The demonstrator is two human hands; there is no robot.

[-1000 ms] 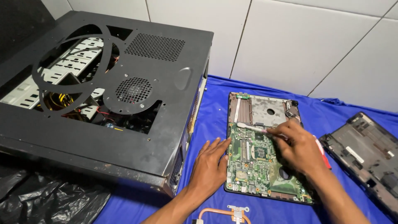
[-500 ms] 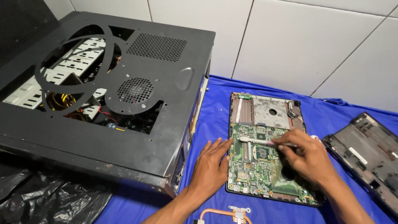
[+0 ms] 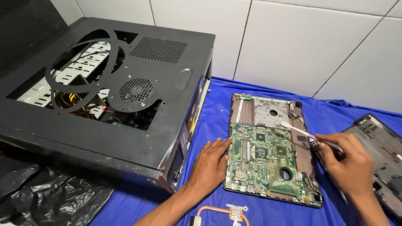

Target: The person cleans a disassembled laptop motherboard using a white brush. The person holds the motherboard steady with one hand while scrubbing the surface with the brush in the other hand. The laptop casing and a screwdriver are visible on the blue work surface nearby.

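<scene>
An opened laptop base with a green circuit board (image 3: 264, 161) lies on a blue cloth (image 3: 217, 109). My left hand (image 3: 210, 165) rests flat on the cloth, fingertips against the board's left edge. At the board's right side my right hand (image 3: 347, 165) holds a thin white-tipped brush (image 3: 298, 130), whose tip points up-left over the laptop's upper right area. A small dark chip-like piece sits by my right fingers.
A large black computer case (image 3: 125, 88) lies on its side at the left, its edge close to my left hand. A second dark laptop shell (image 3: 383, 146) lies at the right. A copper heat pipe (image 3: 228, 211) is at the bottom; a black bag (image 3: 46, 196) at lower left. White tiles behind.
My right hand has drawn back to the right, off the board's middle to its right edge, with the brush still in it. My left hand has stayed in place.
</scene>
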